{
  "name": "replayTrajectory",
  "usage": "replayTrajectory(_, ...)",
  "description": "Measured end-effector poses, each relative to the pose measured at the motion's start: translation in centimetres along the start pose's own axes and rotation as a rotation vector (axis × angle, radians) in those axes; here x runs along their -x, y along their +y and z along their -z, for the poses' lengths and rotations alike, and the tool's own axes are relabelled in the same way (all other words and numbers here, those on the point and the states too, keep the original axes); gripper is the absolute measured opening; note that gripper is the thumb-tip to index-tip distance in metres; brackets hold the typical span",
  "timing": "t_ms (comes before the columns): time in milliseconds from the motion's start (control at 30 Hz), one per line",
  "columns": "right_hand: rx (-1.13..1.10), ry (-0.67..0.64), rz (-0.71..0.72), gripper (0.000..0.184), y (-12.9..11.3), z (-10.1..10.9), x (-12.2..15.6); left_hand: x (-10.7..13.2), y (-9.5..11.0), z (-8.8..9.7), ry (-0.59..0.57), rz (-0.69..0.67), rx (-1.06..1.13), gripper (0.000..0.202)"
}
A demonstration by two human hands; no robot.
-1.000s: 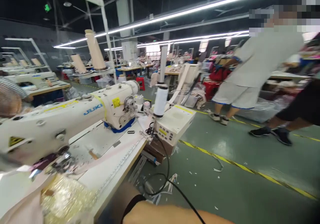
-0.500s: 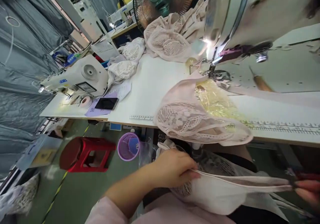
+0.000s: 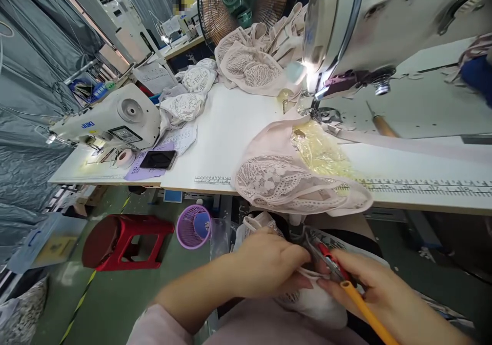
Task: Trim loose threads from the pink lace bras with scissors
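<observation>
At the lower middle of the view, below the table edge, both hands meet over a pale lace garment piece on the person's lap. The left hand has its grip closed on a fold of the fabric, fingers curled and pinching it. The right hand, at three o'clock from the left, has its grip closed around red-handled thread snips with a yellow cord trailing toward five o'clock. Half a second ago the hands were well apart, stretching a strap of the piece taut between them; now the right hand has come in and the snip blades touch the fabric just beside the left fingertips, which suggests a trimming cut is in hand. At twelve o'clock from the hands, another lace garment hangs over the table edge, below the sewing machine. A purple basket and a red stool stand on the floor at nine o'clock.
</observation>
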State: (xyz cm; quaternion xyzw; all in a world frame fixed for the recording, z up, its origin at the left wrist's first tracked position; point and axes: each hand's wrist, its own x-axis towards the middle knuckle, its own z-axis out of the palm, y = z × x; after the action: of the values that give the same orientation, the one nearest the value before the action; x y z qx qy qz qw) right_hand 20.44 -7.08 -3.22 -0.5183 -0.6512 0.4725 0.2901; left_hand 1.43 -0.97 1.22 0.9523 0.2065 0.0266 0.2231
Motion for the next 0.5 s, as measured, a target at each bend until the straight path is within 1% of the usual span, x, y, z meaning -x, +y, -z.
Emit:
replayTrajectory(67, 0.030, -0.052, -0.008, 0.031, 0.2, 0.1, 0.2, 0.5, -0.2, 0.6, -0.015, 0.017, -0.080, 0.025)
replayTrajectory(167, 0.108, -0.049, -0.019, 0.034, 0.8, 0.2, 0.6, 1.6, -0.6, 1.5, -0.064, 0.067, -0.176, 0.028)
replayTrajectory(267, 0.145, -0.057, -0.024, 0.033, 1.6, 0.0, 1.1, 2.9, -1.1, 2.5, -0.105, 0.129, -0.204, 0.028)
replayTrajectory(400, 0.149, -0.063, -0.035, 0.030, 2.3, -0.1, 1.5, 4.6, -1.9, 3.7, -0.085, 0.196, -0.120, 0.025)
replayTrajectory(467, 0.131, -0.024, -0.011, 0.028, 2.6, -0.2, 1.5, 5.3, -2.4, 4.1, -0.035, 0.220, -0.020, 0.025)
replayTrajectory(500, 0.125, 0.018, 0.003, 0.027, 2.8, -0.3, 1.6, 5.6, -2.6, 4.2, 0.002, 0.228, 0.045, 0.025)
